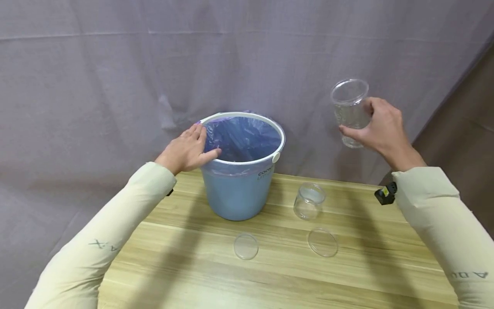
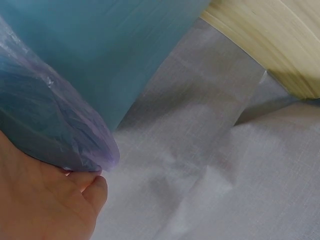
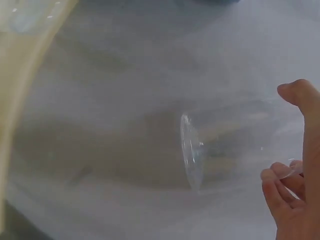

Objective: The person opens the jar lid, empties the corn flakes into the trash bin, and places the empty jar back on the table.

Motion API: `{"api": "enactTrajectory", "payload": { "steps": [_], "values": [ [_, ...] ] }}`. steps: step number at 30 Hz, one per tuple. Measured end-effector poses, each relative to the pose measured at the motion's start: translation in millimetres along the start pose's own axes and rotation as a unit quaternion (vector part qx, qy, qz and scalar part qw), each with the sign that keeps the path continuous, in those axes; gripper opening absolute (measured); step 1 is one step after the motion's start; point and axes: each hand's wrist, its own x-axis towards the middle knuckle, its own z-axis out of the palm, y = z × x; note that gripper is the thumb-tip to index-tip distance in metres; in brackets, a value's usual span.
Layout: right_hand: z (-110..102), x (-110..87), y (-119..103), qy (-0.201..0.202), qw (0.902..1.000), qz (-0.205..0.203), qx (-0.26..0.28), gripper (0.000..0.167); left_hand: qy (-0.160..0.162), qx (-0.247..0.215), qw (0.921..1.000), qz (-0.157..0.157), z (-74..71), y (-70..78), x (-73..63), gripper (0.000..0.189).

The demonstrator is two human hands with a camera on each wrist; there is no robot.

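Note:
My right hand point(image 1: 384, 128) grips a tall clear plastic jar point(image 1: 354, 115), held upright in the air with its open mouth on top. Thumb and fingers sit on either side of the jar wall, and in the right wrist view its clear body point(image 3: 235, 150) shows nothing inside. On the left, my left hand point(image 1: 186, 148) rests against the white rim of a blue trash bin point(image 1: 235, 193), fingers stretched along it and thumb out over the near side. The bin is lined with a purple bag point(image 1: 247, 135), whose folded-over edge lies by those fingers in the left wrist view.
Right of the bin stands a short clear jar point(image 1: 308, 202) on the wooden table point(image 1: 216, 279). Nearer to me lie two round clear lids, a left lid point(image 1: 245, 246) and a right lid point(image 1: 323, 243). A grey curtain point(image 1: 115, 86) hangs behind the table.

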Motion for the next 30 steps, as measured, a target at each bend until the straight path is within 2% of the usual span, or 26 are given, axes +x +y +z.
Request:
{"api": "enactTrajectory", "payload": {
  "steps": [5, 8, 15, 22, 30],
  "values": [
    [8.6, -33.1, 31.9, -0.027, 0.9946, 0.099, 0.017, 0.079, -0.002, -0.001, 1.0000, 0.001, 0.0, 2.9, 1.0, 0.100],
    [21.5, -56.7, 48.4, -0.043, 0.9895, 0.136, 0.020, 0.083, -0.002, -0.002, 1.0000, 0.003, -0.4, 4.7, 0.8, 0.099],
    [57.1, -97.5, 75.2, -0.053, 0.9832, 0.174, 0.008, 0.080, -0.005, -0.002, 1.0000, 0.005, -1.1, 2.2, 0.4, 0.100],
    [84.8, -130.1, 89.9, -0.101, 0.9677, 0.227, 0.042, 0.089, -0.006, 0.000, 1.0000, 0.004, -2.6, -1.6, -3.4, 0.099],
    [107.3, -162.9, 102.6, -0.134, 0.9594, 0.242, 0.053, 0.088, -0.011, -0.006, 0.9999, 0.001, -3.1, -2.9, -4.9, 0.100]
  ]
}}
